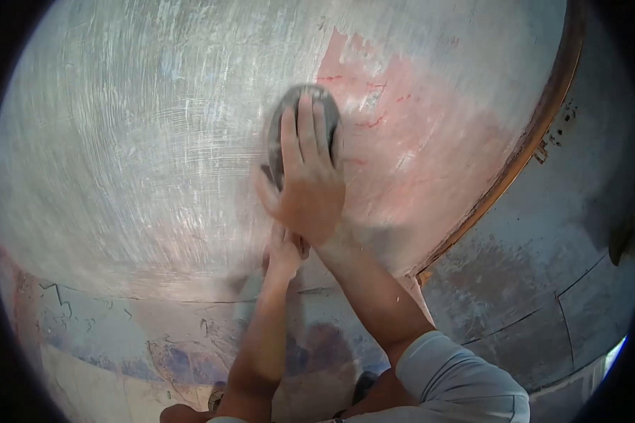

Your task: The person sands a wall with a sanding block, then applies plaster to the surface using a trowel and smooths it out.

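Note:
A dark rounded tool head [282,127] rests against a large curved, scratched grey surface [148,127]. My right hand [310,176] lies over it with the fingers stretched upward and pressed on its top, the thumb out to the left side. Below, my left hand [284,255] is closed round the tool's handle, which is mostly hidden by my hands. The tool sits beside a reddish-pink patch [430,120] that carries short red marks. Slight blur covers the hands and the tool.
A brown raised edge [518,158] curves down the right side of the surface. Beyond it lies a stained grey floor [515,282] with dark seams. Along the bottom runs a ledge [120,314] with cracks and bluish stains, and shoes show at the bottom.

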Tool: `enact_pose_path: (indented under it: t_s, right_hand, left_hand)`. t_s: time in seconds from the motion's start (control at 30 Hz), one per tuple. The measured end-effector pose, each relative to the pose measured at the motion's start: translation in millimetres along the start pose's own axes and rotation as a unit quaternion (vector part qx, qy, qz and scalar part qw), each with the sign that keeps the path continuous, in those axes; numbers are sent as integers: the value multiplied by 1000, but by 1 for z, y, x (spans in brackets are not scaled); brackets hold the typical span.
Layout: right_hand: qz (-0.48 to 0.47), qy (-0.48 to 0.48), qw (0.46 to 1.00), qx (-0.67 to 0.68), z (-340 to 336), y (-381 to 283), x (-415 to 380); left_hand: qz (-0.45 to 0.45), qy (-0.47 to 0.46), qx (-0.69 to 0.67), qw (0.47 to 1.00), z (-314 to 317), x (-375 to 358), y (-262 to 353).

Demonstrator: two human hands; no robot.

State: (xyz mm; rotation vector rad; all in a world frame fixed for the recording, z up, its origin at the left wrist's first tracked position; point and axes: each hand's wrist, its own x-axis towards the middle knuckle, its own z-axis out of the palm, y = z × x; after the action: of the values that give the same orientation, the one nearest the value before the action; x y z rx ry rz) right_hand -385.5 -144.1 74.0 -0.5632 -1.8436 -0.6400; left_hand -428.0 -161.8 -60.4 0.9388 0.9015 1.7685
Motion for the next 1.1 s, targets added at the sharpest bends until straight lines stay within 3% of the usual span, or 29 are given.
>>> enact_pose_path:
  t_s: [0.13, 0.23, 0.3, 0.33, 0.47, 0.53, 0.57, 0.7, 0.77, 0.8, 0.83, 0.9, 0.97, 1.0, 1.03, 1.1]
  right_hand:
    - [4, -95, 995, -4, -14, -3, -25]
    - [-27, -16, 998, -50, -4, 13, 18]
    - [-66, 78, 995, -1, 4, 25, 55]
    - [-60, 77, 995, -3, 0, 25, 63]
    - [-46, 80, 995, -29, 11, 17, 41]
    - [-16, -2, 999, -31, 6, 5, 6]
    - [-17, 1, 1000, -8, 12, 5, -16]
    - [-8, -47, 999, -5, -2, 0, -22]
    - [-20, -13, 1000, -9, -2, 8, 10]
    - [-37, 19, 999, -15, 2, 15, 28]
    - [-56, 70, 996, -17, 9, 23, 45]
    - [-53, 79, 995, -15, 7, 24, 60]
    - [-52, 94, 994, -16, 11, 23, 58]
    - [-54, 95, 994, -15, 11, 19, 49]
    - [-39, 54, 998, -24, 8, 13, 35]
    - [-23, -5, 999, -22, 9, 6, -1]
  left_hand:
    - [33, 0, -2, 999, -2, -15, -28]
    - [6, 19, 11, 1000, 13, -7, 30]
    - [-9, 33, 15, 999, 21, 12, 59]
    - [-15, -47, -26, 998, 13, 24, 64]
    - [-66, -32, -38, 997, -6, 33, 24]
    - [-79, 34, -19, 996, -11, 18, -25]
    - [-79, 35, -22, 996, -9, 6, -29]
    - [-23, 34, -55, 998, -6, -20, -24]
    - [168, -107, -174, 964, -10, 8, -41]
    - [-20, 58, 36, 997, -10, 32, -41]
    - [-22, 56, 36, 998, -3, 36, -9]
    - [-41, -76, -80, 993, 10, 24, 71]
    - [-65, -74, -96, 990, 6, 32, 53]
    - [-45, -22, -78, 996, 6, 29, 34]
    - [-25, 27, -60, 997, 4, 26, 14]
    - [-30, 8, -75, 997, -4, 9, -23]
